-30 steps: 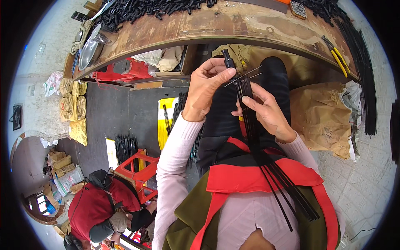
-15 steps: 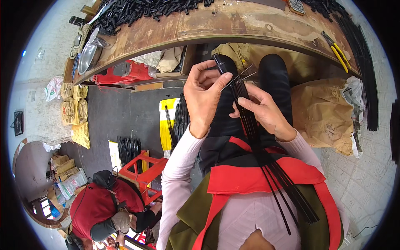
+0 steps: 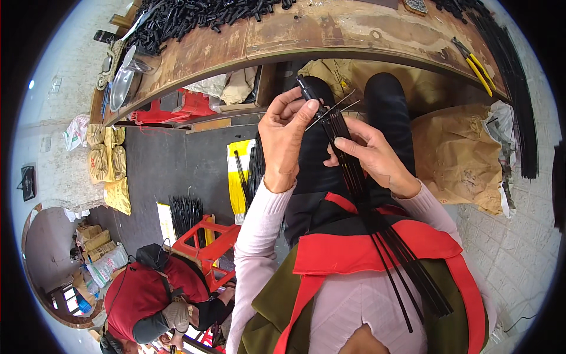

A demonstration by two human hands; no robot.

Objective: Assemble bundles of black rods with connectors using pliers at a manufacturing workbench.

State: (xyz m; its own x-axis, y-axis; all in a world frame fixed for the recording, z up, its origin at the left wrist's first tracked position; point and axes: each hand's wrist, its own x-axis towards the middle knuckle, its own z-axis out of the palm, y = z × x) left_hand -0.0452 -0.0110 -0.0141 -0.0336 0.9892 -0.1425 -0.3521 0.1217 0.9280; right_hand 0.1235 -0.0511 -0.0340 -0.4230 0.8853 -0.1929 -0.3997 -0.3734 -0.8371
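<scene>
My left hand [image 3: 284, 138] is closed, with thumb and fingers pinching the lower end of a black plastic tube [image 3: 306, 87]. The tube looks like an umbrella runner. From its lower end runs a bundle of long, thin black umbrella ribs [image 3: 355, 180], slanting down across my lap and over my red-edged apron [image 3: 377, 248]. My right hand [image 3: 377, 154] grips this bundle just below the tube, thumb on top and fingers underneath. A few thin ribs [image 3: 348, 106] stick out crosswise where tube and bundle meet. My left fingertips partly hide that joint.
Ahead stands a worn wooden workbench [image 3: 318, 35] with a heap of black tubes [image 3: 177, 26], yellow-handled pliers [image 3: 476, 69] and long black ribs [image 3: 510, 88]. A brown sack [image 3: 457, 159] is at my right. At lower left a person in red [image 3: 144, 301] bends beside a red stool [image 3: 215, 242].
My left thumb and fingers have shifted slightly down along the tube, towards the crosswise ribs. My right hand keeps its hold on the bundle. The whole view has shifted a little.
</scene>
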